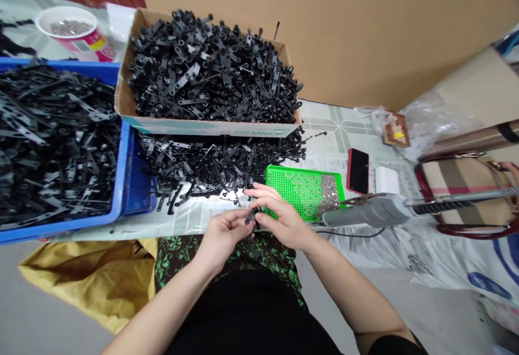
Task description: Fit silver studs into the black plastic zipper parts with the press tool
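Close to my body, at the table's front edge, both hands meet around a small black plastic part [252, 216]. The thumb and fingers of my left hand [225, 233] pinch it from the left. My right hand [284, 220] grips it from the right with thumb and forefinger, while its other fingers stretch forward. The piece's exact shape is partly hidden by the fingers. Just beyond my hands lies a loose pile of black plastic parts [203, 163]. Right of my right hand is a green perforated tray [294, 185] with small metal pieces [329, 190] heaped at its right side.
A cardboard box [211, 127] heaped with black parts stands behind the pile. At left are a blue bin [121, 182] and a paper cup [83, 41]. A grey electric screwdriver [367, 212], a red-cased phone [358, 171] and a checked bag [458, 187] are at right.
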Demonstrator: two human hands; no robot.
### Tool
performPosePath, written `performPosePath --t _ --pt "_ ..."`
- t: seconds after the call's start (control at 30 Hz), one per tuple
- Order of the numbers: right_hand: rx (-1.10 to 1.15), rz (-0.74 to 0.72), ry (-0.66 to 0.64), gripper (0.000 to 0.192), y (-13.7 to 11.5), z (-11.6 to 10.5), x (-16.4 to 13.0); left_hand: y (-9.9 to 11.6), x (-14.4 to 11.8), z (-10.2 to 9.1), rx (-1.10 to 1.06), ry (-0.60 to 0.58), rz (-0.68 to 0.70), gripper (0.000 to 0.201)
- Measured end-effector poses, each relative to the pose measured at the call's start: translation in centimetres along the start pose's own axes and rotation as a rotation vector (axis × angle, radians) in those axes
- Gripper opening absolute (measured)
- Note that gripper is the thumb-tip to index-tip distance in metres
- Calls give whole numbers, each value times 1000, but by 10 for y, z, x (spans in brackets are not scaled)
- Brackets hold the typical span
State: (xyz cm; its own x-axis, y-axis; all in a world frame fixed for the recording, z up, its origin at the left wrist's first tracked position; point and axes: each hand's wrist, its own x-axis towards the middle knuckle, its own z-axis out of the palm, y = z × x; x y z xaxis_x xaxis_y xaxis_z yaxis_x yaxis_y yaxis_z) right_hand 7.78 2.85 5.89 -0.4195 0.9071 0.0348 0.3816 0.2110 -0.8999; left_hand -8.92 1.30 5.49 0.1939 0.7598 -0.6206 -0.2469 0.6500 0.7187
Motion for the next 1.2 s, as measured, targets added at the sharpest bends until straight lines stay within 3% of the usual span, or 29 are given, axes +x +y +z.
performPosePath --t 0.33,0.6,0.77,0.9,1.0,1.07,1.13,1.17,1.2 --pt "27 -18 149 17 2 -1 1 -4 -2 1 86 -74 22 25" --pt "122 199 192 16 -1 -7 -9 -12 -1 2 57 -155 -25 32" --pt "37 176 215 16 2 -4 -10 -6 -3 10 75 -160 -118 32" --pt "-97 210 285 13 1 0 -25 -9 0 24 179 -111 -72 17" --pt "-269 336 248 12 -2 -19 -65 -21 4 32 216 -75 -44 15" --pt "-300 469 265 24 -1 -44 -98 -31 6 37 226 -70 -65 15" --pt "-308 569 519 28 6 -70 -124 -41 10 45 223 -67 -97 17" --pt "-293 553 659 27 11 -81 -131 -46 12 51 214 -65 -112 17" --pt "-246 503 717 33 16 -90 -133 -51 15 57 199 -62 -123 18"
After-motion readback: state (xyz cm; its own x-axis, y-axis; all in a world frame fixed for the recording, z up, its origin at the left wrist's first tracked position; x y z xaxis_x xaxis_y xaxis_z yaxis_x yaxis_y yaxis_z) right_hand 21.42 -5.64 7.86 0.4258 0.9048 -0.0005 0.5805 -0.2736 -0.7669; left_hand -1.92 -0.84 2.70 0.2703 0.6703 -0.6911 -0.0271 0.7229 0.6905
